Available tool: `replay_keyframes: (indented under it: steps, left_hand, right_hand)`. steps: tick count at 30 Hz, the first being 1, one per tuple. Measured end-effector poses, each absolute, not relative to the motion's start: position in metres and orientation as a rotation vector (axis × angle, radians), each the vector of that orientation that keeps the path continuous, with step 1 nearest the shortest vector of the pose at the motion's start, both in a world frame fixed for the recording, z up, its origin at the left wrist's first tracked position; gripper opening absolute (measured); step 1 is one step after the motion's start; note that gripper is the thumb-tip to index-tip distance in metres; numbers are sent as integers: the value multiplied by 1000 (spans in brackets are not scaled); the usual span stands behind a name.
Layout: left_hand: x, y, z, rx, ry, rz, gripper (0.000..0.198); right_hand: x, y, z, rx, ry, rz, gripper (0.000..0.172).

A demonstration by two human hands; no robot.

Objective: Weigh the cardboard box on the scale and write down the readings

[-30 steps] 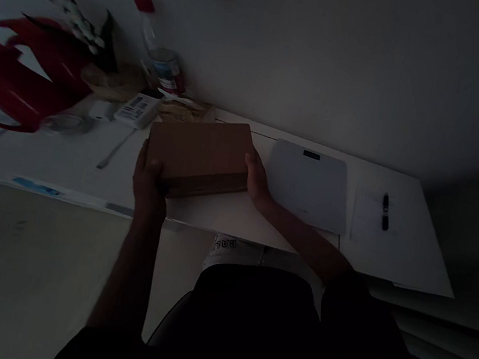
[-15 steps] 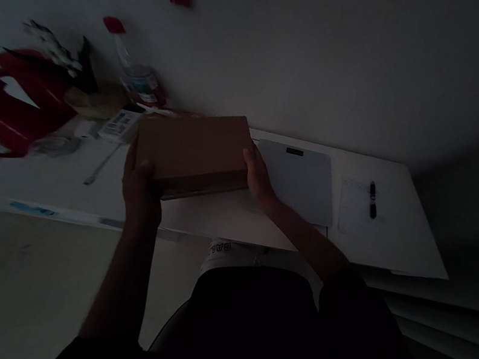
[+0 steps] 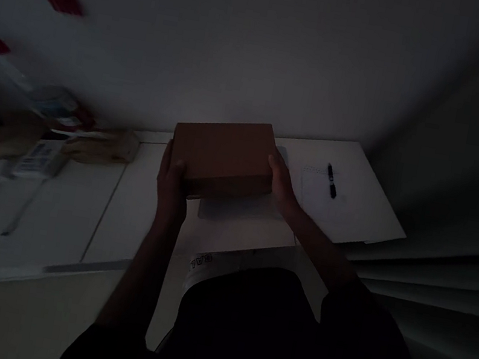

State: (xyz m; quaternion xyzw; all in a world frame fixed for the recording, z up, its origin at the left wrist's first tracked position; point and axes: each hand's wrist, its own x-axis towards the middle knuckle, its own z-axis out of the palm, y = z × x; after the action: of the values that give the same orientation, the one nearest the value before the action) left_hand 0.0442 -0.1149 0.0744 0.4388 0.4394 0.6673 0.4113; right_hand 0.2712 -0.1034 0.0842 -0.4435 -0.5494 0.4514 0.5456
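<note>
Cardboard box (image 3: 224,155), long axis left-right

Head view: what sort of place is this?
Likely a dim home or office desk: a white table, a grey scale-like plate below the held cardboard box, and a pen on paper.

Box (image 3: 222,155) hanging over scale (image 3: 238,211) at middle of table (image 3: 141,218). Left hand (image 3: 172,183) gripping box's left end, right hand (image 3: 282,183) gripping right end. Pen (image 3: 331,179) lying on paper sheet (image 3: 350,204), right of box, apart from it. Bottle (image 3: 50,102) sitting far left among blurred clutter. Wall (image 3: 260,54) running behind table
</note>
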Motion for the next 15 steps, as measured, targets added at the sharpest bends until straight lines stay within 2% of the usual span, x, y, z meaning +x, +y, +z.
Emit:
replay_keyframes:
  steps: [5, 15]
  left_hand:
    - [70, -102, 59, 1094, 1061, 1610, 61]
    - [93, -109, 60, 1013, 1101, 1554, 66]
  right_hand:
    - [302, -109, 79, -1158, -1200, 1035, 88]
    - [318, -118, 69, -1178, -1206, 1025, 84]
